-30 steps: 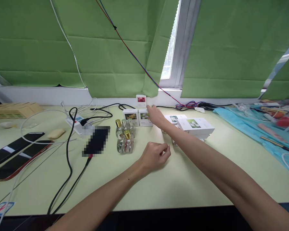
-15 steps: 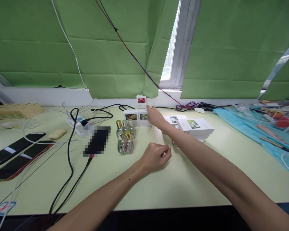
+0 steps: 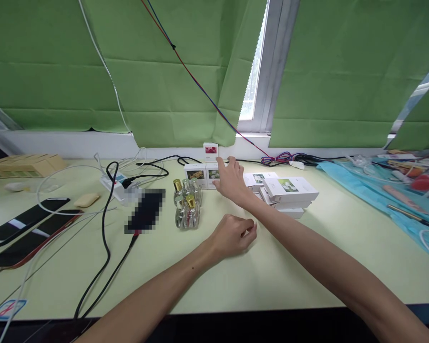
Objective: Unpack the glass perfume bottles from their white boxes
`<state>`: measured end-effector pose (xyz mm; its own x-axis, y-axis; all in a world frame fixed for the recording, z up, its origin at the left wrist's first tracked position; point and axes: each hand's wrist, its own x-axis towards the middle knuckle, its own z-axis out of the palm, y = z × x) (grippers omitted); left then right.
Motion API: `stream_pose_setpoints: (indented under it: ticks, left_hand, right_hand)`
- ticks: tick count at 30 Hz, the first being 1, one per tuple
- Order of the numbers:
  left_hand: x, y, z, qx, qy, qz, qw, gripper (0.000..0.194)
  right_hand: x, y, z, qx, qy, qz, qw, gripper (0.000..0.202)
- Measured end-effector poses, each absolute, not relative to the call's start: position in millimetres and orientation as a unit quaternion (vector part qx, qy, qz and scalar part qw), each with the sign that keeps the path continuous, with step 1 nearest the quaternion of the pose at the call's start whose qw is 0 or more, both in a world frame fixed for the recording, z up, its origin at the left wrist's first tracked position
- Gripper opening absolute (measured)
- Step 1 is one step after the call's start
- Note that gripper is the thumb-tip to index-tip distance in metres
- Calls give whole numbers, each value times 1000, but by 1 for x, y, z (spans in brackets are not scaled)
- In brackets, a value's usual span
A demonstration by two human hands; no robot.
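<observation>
My right hand (image 3: 231, 181) reaches forward over the table, its fingers spread and nothing in its grasp. Just left of it a small white box with a white-flower picture (image 3: 213, 176) stands upright, partly covered by the hand. Beside that box is another white box with an orange-flower picture (image 3: 196, 174). Behind them is a small white box with a red picture (image 3: 210, 150). Loosely curled on the tabletop, my left hand (image 3: 233, 236) shows no object in it. To its upper left stand several glass bottles (image 3: 187, 214) with gold and silver-green caps.
Stacked white boxes (image 3: 289, 193) lie to the right. On the left are a pixelated dark phone (image 3: 146, 210), two more dark phones (image 3: 32, 238), a power strip (image 3: 116, 188) and loose cables. Blue plastic sheeting (image 3: 364, 183) and yellowish cartons (image 3: 25, 165) lie at opposite sides.
My right hand has drawn back slightly from the upright boxes, and its fingers have spread. My left hand stays nearly in place. The view has shifted slightly.
</observation>
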<state>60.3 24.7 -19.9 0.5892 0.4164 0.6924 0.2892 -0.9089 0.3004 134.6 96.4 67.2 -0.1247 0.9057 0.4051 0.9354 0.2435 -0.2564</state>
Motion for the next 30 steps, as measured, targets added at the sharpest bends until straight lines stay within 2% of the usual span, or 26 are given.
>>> stream_pose_setpoints:
  ticks: [7, 15, 20, 26, 30]
  left_hand:
    - [61, 24, -21, 896, 204, 386, 86, 35]
    - [61, 23, -20, 898, 213, 375, 83, 36]
    - [60, 22, -19, 902, 235, 345, 104, 35]
    - [60, 21, -17, 902, 231, 347, 112, 35]
    - [60, 21, -17, 903, 229, 344, 118, 36]
  right_hand:
    - [152, 61, 79, -575, -782, 55, 233, 42]
    - [184, 48, 73, -550, -769, 194, 262, 35]
    - [202, 41, 90, -550, -769, 232, 229, 42]
    - [233, 40, 103, -559, -789, 162, 199, 58]
    - [256, 45, 102, -580, -796, 119, 130, 74]
